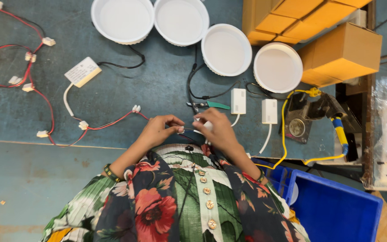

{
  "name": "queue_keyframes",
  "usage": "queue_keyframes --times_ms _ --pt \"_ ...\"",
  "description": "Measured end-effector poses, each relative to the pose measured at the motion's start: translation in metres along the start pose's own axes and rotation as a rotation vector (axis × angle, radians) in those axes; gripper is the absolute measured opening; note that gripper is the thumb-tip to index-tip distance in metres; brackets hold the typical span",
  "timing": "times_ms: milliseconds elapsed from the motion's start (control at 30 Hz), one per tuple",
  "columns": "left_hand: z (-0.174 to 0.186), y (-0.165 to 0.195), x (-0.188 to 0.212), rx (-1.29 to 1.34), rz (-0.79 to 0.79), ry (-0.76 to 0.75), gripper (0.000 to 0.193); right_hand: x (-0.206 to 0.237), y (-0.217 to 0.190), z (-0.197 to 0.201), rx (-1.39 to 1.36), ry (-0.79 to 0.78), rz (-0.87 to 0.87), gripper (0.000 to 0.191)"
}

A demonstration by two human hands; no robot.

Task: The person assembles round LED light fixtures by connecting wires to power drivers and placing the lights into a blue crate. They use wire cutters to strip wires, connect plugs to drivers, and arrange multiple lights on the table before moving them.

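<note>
My left hand point(160, 127) and my right hand point(216, 129) meet close together at the near edge of the blue-grey table point(113, 94). The left fingertips pinch a thin wire end. The right hand is closed around a small white connector point(206, 126) and reaches toward the left fingertips. Just beyond the hands lies a green-handled cutter point(207, 105). A red wire harness with white connectors point(83, 126) runs off to the left of my left hand.
Several round white lamp housings point(226, 49) line the far side. White driver boxes point(238, 101) lie near them, another point(82, 71) further left. A soldering iron on its stand point(339, 132) sits right, orange cartons point(337, 54) behind, a blue bin point(337, 210) lower right.
</note>
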State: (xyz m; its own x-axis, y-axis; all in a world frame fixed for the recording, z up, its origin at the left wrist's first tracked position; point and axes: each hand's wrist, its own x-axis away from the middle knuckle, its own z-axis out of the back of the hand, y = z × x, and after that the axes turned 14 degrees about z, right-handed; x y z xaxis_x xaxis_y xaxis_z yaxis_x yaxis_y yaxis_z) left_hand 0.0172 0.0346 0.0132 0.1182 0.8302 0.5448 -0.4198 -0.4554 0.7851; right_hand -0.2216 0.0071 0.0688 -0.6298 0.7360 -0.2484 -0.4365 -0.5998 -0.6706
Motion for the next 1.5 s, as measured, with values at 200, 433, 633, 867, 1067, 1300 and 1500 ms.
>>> queue_keyframes --times_ms 200,433,633,867,1067,1300,1500 --pt "0.005 -0.028 -0.011 -0.570 -0.203 0.357 0.028 0.007 0.008 0.017 0.027 0.201 -0.098 0.026" --pt "0.090 -0.063 -0.004 -0.171 -0.134 0.549 0.031 0.026 0.003 -0.012 0.132 -0.144 -0.488 0.058" --pt "0.210 -0.101 0.017 0.057 0.034 0.809 0.029 0.011 0.000 -0.070 0.166 -0.277 -0.575 0.079" --pt "0.261 -0.123 0.010 0.099 0.021 0.738 0.034 -0.035 -0.015 -0.099 0.146 0.016 -0.423 0.074" --pt "0.290 -0.130 -0.004 -0.095 -0.038 0.824 0.044 -0.095 -0.022 -0.134 0.352 0.203 -0.288 0.070" --pt "0.315 -0.106 -0.003 -0.454 -0.049 0.768 0.082 -0.096 -0.035 -0.160 0.554 0.022 -0.315 0.075" --pt "0.283 -0.090 0.002 -0.467 0.187 0.385 0.058 -0.037 -0.068 -0.160 0.501 0.250 -0.382 0.066"
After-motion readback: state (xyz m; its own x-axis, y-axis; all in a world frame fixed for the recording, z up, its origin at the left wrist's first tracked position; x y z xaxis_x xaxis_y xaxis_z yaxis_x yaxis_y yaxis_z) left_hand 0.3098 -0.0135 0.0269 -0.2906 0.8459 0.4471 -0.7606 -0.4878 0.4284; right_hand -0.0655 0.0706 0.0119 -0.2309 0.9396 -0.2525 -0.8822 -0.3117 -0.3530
